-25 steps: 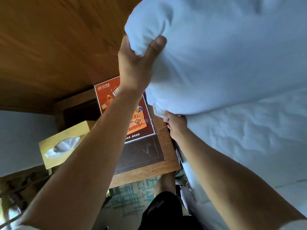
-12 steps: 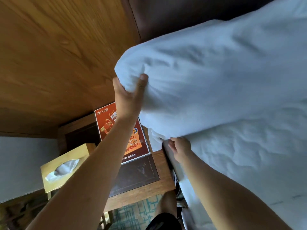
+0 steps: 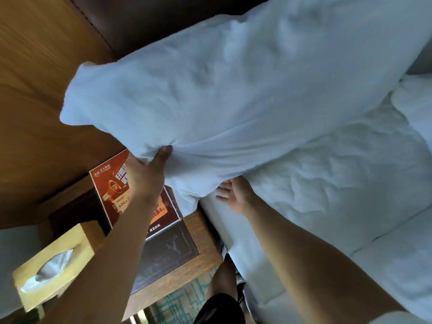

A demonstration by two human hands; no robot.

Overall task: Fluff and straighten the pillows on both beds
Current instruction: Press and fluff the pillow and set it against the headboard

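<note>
A big white pillow (image 3: 233, 94) leans against the dark padded headboard (image 3: 163, 17) at the head of the bed (image 3: 350, 188). My left hand (image 3: 147, 174) grips the pillow's near left edge, thumb pressed into the bunched fabric. My right hand (image 3: 236, 195) lies with relaxed, spread fingers at the pillow's lower corner, beside the mattress edge, holding nothing. A second white pillow (image 3: 416, 106) shows at the far right edge.
A wooden nightstand (image 3: 187, 265) stands left of the bed with an orange advert card (image 3: 112, 185) and a yellow tissue box (image 3: 51, 267) on it. A wooden wall panel (image 3: 42, 90) rises behind. My leg (image 3: 224, 284) stands on patterned carpet between nightstand and bed.
The pillow has come down from mid-air against the headboard. My left hand slid from its top corner to its lower left edge. My right hand let go of the bottom corner and opened.
</note>
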